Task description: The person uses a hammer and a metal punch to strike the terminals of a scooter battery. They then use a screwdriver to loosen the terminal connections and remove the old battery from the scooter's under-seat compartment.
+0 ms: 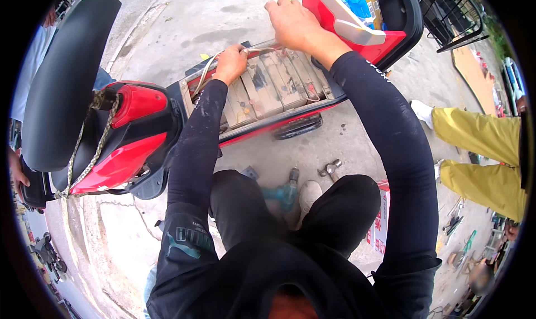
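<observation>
A red electric scooter lies across in front of me, and its open floor compartment (326, 83) shows a row of dusty grey-brown batteries (262, 87). At the compartment's far edge, my left hand (230, 65) is closed on a pale cable (204, 76) that comes out on both sides of it. Farther right, my right hand (296, 24) reaches past the far edge beside the red and white front panel (346, 25). Its fingers are curled, and their tips are hidden, so what they hold cannot be made out.
The black seat (72, 79) stands tilted up at left, with a camouflage rope (89, 162) below. On the ground near my feet lie a teal power drill (287, 190) and a hammer (330, 168). A person in yellow trousers (474, 134) is at right; tools (455, 221) lie nearby.
</observation>
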A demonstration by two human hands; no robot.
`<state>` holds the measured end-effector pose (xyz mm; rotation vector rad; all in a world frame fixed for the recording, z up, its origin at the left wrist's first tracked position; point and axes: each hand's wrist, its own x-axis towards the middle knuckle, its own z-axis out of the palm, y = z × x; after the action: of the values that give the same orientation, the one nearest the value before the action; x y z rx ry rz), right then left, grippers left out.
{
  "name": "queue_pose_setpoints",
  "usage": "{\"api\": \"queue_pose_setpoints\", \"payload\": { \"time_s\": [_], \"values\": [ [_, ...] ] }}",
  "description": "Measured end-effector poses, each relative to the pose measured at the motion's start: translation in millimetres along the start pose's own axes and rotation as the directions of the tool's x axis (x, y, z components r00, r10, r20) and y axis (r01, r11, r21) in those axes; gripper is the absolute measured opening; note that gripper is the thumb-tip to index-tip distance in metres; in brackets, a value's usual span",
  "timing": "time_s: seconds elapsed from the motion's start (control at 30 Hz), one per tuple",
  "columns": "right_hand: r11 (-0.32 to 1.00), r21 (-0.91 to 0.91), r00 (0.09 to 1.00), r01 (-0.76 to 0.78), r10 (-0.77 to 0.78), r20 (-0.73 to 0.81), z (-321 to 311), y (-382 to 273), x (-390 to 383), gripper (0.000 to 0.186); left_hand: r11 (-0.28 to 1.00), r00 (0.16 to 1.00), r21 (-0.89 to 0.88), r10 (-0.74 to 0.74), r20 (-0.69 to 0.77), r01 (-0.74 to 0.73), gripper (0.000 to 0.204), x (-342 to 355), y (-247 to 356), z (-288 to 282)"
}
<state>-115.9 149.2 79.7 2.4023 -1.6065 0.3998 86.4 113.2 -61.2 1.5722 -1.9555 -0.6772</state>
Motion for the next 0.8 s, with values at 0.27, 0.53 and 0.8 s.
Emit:
{"api": "queue_pose_setpoints", "payload": {
  "time_s": [0.27,0.53,0.8],
  "values": [
    [1.000,0.025,0.991,0.010,-0.014,0.131,2.7,5.2,20.0,0.033,0.995,0.977,-0.087,-0.032,0.210,0.051,0.038,-7.9,1.7,-9.6],
    [0.969,0.232,0.992,0.086,-0.106,0.074,-51.2,4.1,-10.6,0.021,0.959,0.993,-0.268,0.109,0.050,-0.092,0.031,-31.9,49.0,-3.6],
    [0.730,0.497,0.880,-0.469,0.434,0.192,-229.5,30.6,-220.7,0.028,0.828,0.832,-0.482,0.465,0.302,-0.287,0.022,-206.8,182.4,70.3]
  ]
}}
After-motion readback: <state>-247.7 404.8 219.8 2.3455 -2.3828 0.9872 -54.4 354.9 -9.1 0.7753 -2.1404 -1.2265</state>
